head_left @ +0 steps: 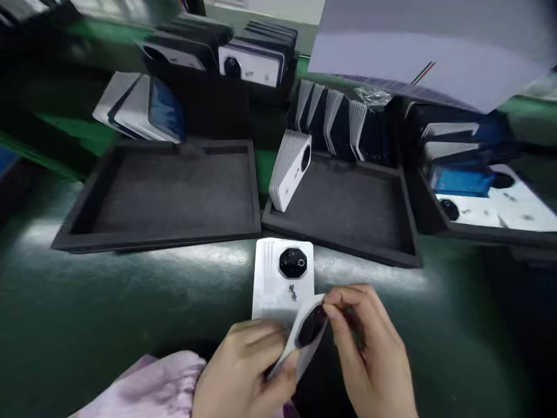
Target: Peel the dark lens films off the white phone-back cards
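Observation:
My left hand (pixel 248 368) grips a white phone back cover (pixel 288 346) by its lower side, tilted up off the table. The cover has a dark camera panel near its upper end. At that upper edge, my right hand (pixel 369 342) pinches with thumb and forefinger; whether a thin film is also between the fingertips cannot be made out. Just beyond my hands lies a small stack of white phone back covers (pixel 272 278), the top one with a black octagonal camera panel and dark lettering. My left hand partly hides the near end of this stack.
Two shallow black trays, one on the left (pixel 174 200) and one on the right (pixel 361 203), sit past the stack. A leaning row of white covers (pixel 289 168) stands in the right tray. More covers fill holders behind and a tray (pixel 487 233) at far right. A pale sheet (pixel 426 46) hangs above.

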The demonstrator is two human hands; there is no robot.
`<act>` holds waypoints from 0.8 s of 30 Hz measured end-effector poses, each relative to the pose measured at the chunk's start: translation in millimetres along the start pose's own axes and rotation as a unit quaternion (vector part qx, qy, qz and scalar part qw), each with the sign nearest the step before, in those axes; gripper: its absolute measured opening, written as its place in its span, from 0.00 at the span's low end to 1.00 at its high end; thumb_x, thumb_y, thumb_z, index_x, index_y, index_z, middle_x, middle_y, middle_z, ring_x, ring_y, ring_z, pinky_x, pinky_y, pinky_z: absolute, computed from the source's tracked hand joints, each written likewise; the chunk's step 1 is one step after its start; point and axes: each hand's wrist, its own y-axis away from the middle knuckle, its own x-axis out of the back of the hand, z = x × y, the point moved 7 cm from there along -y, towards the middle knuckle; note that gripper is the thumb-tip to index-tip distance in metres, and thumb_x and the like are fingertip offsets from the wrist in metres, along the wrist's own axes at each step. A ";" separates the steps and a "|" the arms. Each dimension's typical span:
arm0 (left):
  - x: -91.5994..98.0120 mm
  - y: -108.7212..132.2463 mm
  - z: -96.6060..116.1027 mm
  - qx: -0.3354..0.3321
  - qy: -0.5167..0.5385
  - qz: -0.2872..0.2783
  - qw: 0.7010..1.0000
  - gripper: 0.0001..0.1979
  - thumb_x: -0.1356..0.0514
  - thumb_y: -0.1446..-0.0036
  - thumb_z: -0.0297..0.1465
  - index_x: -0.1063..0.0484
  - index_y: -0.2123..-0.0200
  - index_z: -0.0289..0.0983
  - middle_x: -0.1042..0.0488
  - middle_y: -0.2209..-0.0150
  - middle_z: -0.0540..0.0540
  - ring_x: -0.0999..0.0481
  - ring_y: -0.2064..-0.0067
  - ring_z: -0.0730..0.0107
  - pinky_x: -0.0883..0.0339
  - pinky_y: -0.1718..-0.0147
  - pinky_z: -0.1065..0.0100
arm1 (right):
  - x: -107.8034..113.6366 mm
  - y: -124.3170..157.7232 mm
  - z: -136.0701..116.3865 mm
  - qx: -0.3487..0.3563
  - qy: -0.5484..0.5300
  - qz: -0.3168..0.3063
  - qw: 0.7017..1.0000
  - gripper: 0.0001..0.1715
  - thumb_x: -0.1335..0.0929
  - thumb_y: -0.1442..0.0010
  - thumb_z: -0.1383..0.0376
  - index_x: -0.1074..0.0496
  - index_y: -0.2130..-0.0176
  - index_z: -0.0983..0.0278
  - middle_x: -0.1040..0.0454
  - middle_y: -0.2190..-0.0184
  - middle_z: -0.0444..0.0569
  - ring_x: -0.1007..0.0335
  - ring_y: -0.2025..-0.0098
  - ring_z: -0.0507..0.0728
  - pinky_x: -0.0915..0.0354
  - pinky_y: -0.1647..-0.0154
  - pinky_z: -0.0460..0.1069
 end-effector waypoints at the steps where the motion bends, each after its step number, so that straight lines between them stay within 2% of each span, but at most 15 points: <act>1: -0.4 0.5 0.0 -0.001 0.001 0.004 1.000 0.16 0.45 0.40 0.19 0.34 0.79 0.38 0.33 0.81 0.51 0.33 0.78 0.72 0.41 0.78 0.69 | -0.2 0.0 -0.6 -0.004 0.005 -0.002 1.000 0.06 0.36 0.28 0.68 0.32 0.59 0.58 0.33 0.65 0.41 0.29 0.67 0.47 0.33 0.65 0.38; 6: -1.8 1.2 -2.9 0.003 0.015 0.011 1.000 0.16 0.44 0.39 0.19 0.36 0.78 0.38 0.34 0.80 0.53 0.36 0.78 0.73 0.42 0.78 0.70 | -0.7 -0.2 -5.5 0.000 0.021 -0.013 1.000 0.07 0.38 0.27 0.69 0.34 0.59 0.58 0.34 0.65 0.42 0.29 0.67 0.48 0.32 0.67 0.40; 10: -0.1 1.3 -8.6 0.033 0.026 0.013 0.999 0.16 0.44 0.37 0.21 0.36 0.78 0.38 0.34 0.80 0.52 0.34 0.78 0.73 0.41 0.78 0.71 | -1.8 1.0 -9.8 0.026 0.045 -0.007 0.999 0.08 0.39 0.27 0.69 0.35 0.60 0.59 0.34 0.63 0.44 0.28 0.66 0.49 0.30 0.67 0.41; 14: 2.2 2.4 -14.4 0.079 0.047 0.010 0.996 0.16 0.44 0.36 0.23 0.37 0.77 0.38 0.35 0.80 0.53 0.34 0.78 0.74 0.43 0.79 0.73 | -4.5 3.5 -17.8 0.098 0.103 0.031 0.989 0.08 0.40 0.27 0.70 0.33 0.59 0.61 0.33 0.61 0.47 0.26 0.65 0.49 0.29 0.69 0.42; 18: 3.1 3.6 -18.6 0.113 0.082 0.012 0.990 0.17 0.43 0.35 0.24 0.38 0.78 0.38 0.38 0.80 0.54 0.37 0.79 0.76 0.45 0.80 0.74 | -2.8 2.8 -20.9 0.130 0.069 0.066 0.987 0.03 0.34 0.29 0.70 0.31 0.56 0.64 0.30 0.62 0.46 0.27 0.65 0.49 0.29 0.65 0.43; 24: 6.6 4.8 -23.8 0.159 0.147 0.025 0.976 0.16 0.42 0.36 0.25 0.38 0.78 0.38 0.38 0.79 0.55 0.39 0.78 0.77 0.46 0.79 0.76 | 5.8 10.4 -28.9 0.180 0.024 0.075 0.981 0.14 0.31 0.37 0.81 0.24 0.57 0.65 0.28 0.60 0.47 0.28 0.63 0.49 0.27 0.61 0.46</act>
